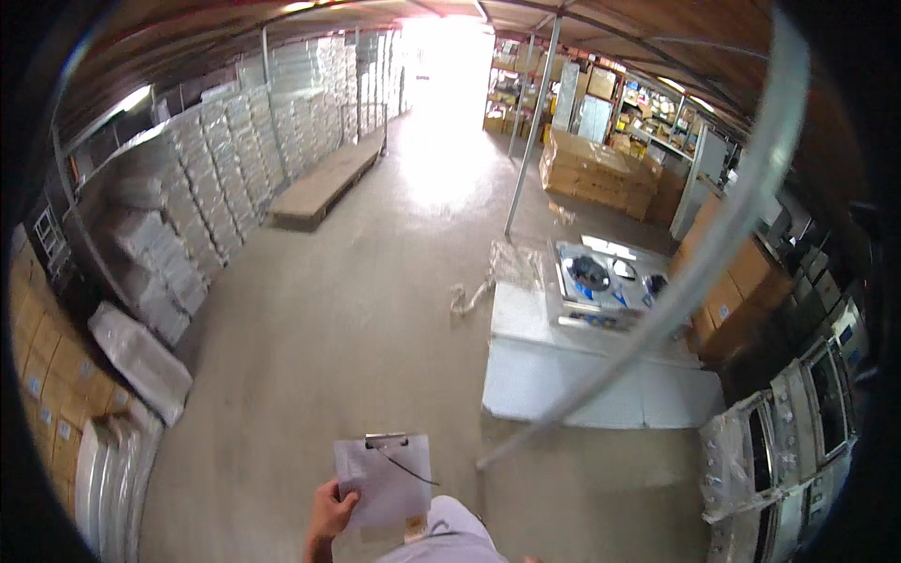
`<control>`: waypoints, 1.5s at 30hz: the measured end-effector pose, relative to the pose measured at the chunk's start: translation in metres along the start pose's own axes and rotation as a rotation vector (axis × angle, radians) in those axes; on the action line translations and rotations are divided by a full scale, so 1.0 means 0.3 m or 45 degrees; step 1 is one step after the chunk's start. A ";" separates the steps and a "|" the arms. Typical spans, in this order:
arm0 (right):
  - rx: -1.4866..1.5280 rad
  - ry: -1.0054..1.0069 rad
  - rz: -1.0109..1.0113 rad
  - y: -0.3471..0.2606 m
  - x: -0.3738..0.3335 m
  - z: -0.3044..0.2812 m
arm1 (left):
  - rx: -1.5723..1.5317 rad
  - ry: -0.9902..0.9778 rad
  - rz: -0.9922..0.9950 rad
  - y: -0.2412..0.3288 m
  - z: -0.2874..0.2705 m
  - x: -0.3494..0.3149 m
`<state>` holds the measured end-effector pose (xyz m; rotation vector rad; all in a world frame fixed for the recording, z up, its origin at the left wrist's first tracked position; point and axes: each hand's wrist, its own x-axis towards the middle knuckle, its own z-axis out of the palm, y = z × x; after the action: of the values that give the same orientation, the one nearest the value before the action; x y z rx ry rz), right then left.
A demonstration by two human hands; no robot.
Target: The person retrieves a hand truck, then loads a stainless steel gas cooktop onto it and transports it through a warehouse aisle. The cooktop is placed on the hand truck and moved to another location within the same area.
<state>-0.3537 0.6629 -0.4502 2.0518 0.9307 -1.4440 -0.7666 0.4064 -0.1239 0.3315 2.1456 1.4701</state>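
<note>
My left hand (331, 509) grips the left edge of a clipboard (384, 480), the thumb lying over its front. White paper covers the board, and a metal clip (387, 440) sits at its far edge. Something thin and dark, a pen or a cord, runs slantwise from the clip past the right edge. The writing side faces up toward me, in front of my light-coloured clothing (450, 537). Of my right hand only a sliver of skin (532, 560) shows at the lower edge; its fingers are hidden.
A slanting metal pole (648, 319) stands close on the right. Behind it, a steel gas stove (610, 281) sits beside white foam slabs (563, 375). Wrapped white stacks (206, 178) and a low wooden platform (333, 178) line the left. Wrapped ovens (751, 460) stand right; cartons (601, 174) lie farther back.
</note>
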 end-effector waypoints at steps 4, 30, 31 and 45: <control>-0.064 -0.053 0.072 -0.380 -0.001 0.063 | 0.018 -0.021 0.035 0.103 -0.088 0.559; -0.075 -0.252 -0.494 -4.010 0.093 0.864 | -0.116 -0.352 0.136 1.064 0.023 4.126; -0.109 -0.272 -0.341 -4.035 0.054 0.886 | -0.118 -0.356 0.133 1.122 0.014 4.251; 0.491 -0.160 -0.257 -6.162 0.299 0.969 | 0.019 -0.383 0.092 1.685 0.362 6.026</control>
<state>-1.8976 1.7114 -0.6133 2.1448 0.8817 -1.9660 -2.2663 1.5390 -0.1846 0.6007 1.9217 1.3471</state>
